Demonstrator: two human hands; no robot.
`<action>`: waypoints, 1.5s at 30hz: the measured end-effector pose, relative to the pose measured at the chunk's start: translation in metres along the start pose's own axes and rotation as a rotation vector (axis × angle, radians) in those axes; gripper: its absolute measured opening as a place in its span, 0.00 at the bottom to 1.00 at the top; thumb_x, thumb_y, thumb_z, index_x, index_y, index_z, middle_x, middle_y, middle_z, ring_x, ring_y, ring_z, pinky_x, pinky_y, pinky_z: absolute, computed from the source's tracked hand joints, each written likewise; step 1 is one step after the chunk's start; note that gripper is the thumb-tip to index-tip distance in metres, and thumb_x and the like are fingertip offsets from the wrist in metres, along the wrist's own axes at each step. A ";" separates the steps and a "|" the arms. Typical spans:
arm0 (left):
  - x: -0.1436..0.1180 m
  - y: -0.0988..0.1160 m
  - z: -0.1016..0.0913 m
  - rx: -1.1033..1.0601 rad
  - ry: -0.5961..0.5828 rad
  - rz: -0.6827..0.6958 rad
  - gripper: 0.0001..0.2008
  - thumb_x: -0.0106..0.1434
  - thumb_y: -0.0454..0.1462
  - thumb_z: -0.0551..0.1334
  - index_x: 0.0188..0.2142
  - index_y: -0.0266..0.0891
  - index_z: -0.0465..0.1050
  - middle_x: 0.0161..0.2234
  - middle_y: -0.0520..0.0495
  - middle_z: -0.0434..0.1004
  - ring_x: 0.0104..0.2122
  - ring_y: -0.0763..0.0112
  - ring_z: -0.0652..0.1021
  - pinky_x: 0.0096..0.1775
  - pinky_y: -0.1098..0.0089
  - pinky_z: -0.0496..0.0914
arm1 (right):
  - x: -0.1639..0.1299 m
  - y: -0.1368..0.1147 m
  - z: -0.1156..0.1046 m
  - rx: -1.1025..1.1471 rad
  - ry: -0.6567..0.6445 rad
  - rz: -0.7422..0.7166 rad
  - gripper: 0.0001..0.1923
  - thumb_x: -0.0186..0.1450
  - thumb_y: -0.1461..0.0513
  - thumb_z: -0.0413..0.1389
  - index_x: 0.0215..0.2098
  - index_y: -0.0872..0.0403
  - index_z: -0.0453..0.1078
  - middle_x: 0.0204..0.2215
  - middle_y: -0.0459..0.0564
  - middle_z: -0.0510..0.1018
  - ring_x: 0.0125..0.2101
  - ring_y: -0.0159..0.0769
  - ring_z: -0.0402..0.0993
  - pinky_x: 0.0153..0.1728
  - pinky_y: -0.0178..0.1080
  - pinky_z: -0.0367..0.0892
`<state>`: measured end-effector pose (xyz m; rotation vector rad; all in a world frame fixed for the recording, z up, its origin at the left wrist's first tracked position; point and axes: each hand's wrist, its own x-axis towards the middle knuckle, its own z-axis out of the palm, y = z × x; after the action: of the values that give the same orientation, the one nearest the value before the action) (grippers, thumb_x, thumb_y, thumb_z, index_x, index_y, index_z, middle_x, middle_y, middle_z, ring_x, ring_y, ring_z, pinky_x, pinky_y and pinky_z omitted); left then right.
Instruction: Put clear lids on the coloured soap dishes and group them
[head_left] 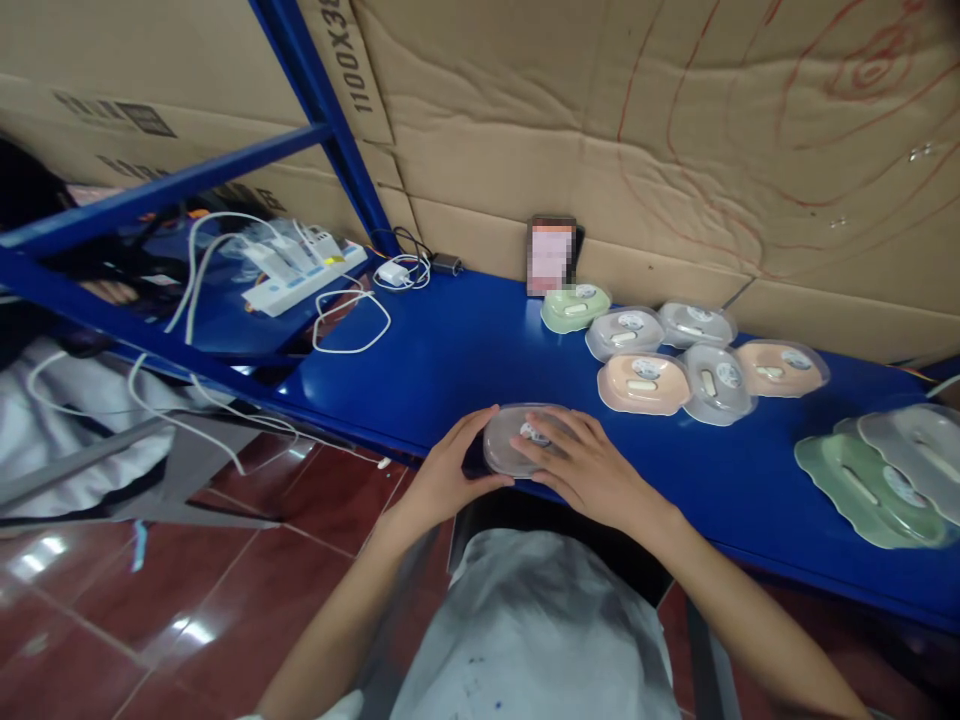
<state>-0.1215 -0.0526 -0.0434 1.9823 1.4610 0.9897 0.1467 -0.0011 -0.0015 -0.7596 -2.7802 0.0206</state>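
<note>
1. Nearest: one pale garment over the lap, between two bare forearms reaching forward to the blue bench.
2. At the bench's near edge, two hands clamped together on one held grey box: left hand curved round the left end, fingers to the far side, thumb to the near; right hand spread over the right part of the lid.
3. Long axis of the held grey box running roughly left to right, along the near edge. Clear lid facing up, one label showing between the fingers; left end in view, right end hidden. Cannot tell whether resting on the bench or slightly raised.
4. Well to the right, two lidded boxes overlapping in view: one green box, one grey box.
5. Beyond the hands, a cluster of six: two peach boxes, three further grey boxes, one more green box. Nine altogether, counting the one in hand: five grey, two peach, two green.
6. Behind the cluster, one phone, upright near the cardboard wall.
7. Left of the phone, one white charger with looped cable and one small dark adapter.
8. Past the blue frame, one white power strip and one hand of another person.
</note>
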 end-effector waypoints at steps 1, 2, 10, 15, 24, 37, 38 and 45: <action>0.000 0.000 -0.001 0.000 -0.003 -0.005 0.46 0.63 0.49 0.76 0.74 0.55 0.57 0.70 0.40 0.69 0.67 0.50 0.74 0.67 0.49 0.70 | 0.000 -0.001 0.001 -0.003 0.003 0.006 0.27 0.79 0.55 0.54 0.74 0.42 0.62 0.71 0.52 0.69 0.71 0.53 0.63 0.67 0.63 0.65; 0.000 0.000 -0.002 -0.001 -0.005 -0.010 0.45 0.63 0.49 0.76 0.74 0.55 0.58 0.70 0.40 0.70 0.67 0.50 0.74 0.67 0.49 0.70 | 0.000 -0.003 0.003 -0.007 0.012 0.013 0.27 0.79 0.55 0.55 0.74 0.42 0.62 0.71 0.52 0.69 0.71 0.54 0.63 0.67 0.63 0.65; 0.000 0.001 -0.002 -0.029 -0.029 -0.049 0.45 0.61 0.49 0.78 0.73 0.53 0.61 0.68 0.40 0.72 0.65 0.49 0.76 0.66 0.48 0.71 | -0.010 -0.016 0.009 -0.035 0.034 0.066 0.29 0.77 0.56 0.58 0.75 0.40 0.61 0.72 0.52 0.68 0.72 0.55 0.62 0.69 0.66 0.62; -0.001 0.002 -0.002 -0.039 -0.043 -0.046 0.46 0.60 0.49 0.78 0.72 0.54 0.61 0.69 0.40 0.71 0.66 0.49 0.75 0.67 0.46 0.70 | -0.012 -0.013 0.001 -0.025 0.010 0.029 0.28 0.78 0.56 0.57 0.74 0.39 0.62 0.71 0.51 0.69 0.70 0.53 0.64 0.67 0.65 0.64; -0.003 0.000 0.000 -0.037 -0.045 0.000 0.47 0.60 0.50 0.78 0.73 0.54 0.61 0.70 0.40 0.71 0.68 0.50 0.74 0.68 0.46 0.69 | -0.024 -0.007 0.013 -0.009 0.031 -0.019 0.28 0.77 0.57 0.59 0.73 0.36 0.62 0.72 0.47 0.69 0.70 0.51 0.65 0.69 0.67 0.61; -0.007 -0.004 0.009 0.014 -0.007 0.116 0.46 0.64 0.53 0.75 0.75 0.54 0.58 0.70 0.42 0.70 0.68 0.52 0.73 0.67 0.51 0.71 | -0.035 0.000 0.021 0.025 0.189 -0.142 0.29 0.78 0.65 0.55 0.74 0.43 0.60 0.70 0.46 0.72 0.73 0.41 0.61 0.77 0.68 0.40; -0.007 -0.005 0.009 0.011 -0.006 0.114 0.46 0.64 0.53 0.74 0.75 0.54 0.58 0.71 0.42 0.70 0.69 0.52 0.73 0.68 0.51 0.71 | -0.034 0.001 0.021 0.048 0.211 -0.123 0.29 0.78 0.62 0.57 0.75 0.43 0.60 0.69 0.47 0.72 0.74 0.43 0.60 0.77 0.68 0.41; -0.005 -0.005 0.009 -0.056 -0.038 0.075 0.45 0.64 0.55 0.73 0.75 0.56 0.57 0.72 0.43 0.68 0.70 0.52 0.71 0.68 0.49 0.70 | -0.028 0.006 0.019 0.218 0.212 0.001 0.36 0.74 0.57 0.63 0.77 0.45 0.58 0.73 0.53 0.66 0.78 0.53 0.46 0.68 0.61 0.69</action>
<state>-0.1184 -0.0558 -0.0544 2.0172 1.3329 1.0085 0.1684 -0.0091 -0.0276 -0.6653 -2.5256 0.2266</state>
